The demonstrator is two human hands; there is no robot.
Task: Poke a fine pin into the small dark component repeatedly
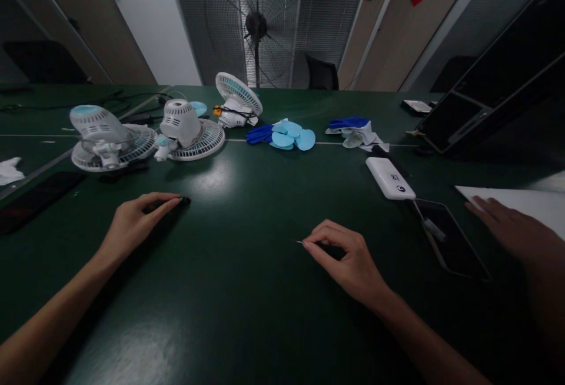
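My left hand (136, 220) reaches over the dark green table, thumb and forefinger pinched on a small dark piece (186, 201) with a hint of green. The piece is too small to name. My right hand (342, 249) is also closed in a pinch. From its fingertips sticks a short, thin, light sliver (299, 242), whose kind I cannot make out. Beyond my left hand lie two white fan heads (196, 140) (106, 138) with their grilles down. Past the space between my hands, a light blue fan blade (291, 136) rests against a blue glove (259, 134).
A third small fan (238, 99) leans at the back. Right of my right hand are a white power bank (389, 178) and a cabled phone (450, 238). Another person's hand (514, 226) rests by a white sheet (521, 196). Gloves (355, 132) and a black case (498, 73) stand farther right.
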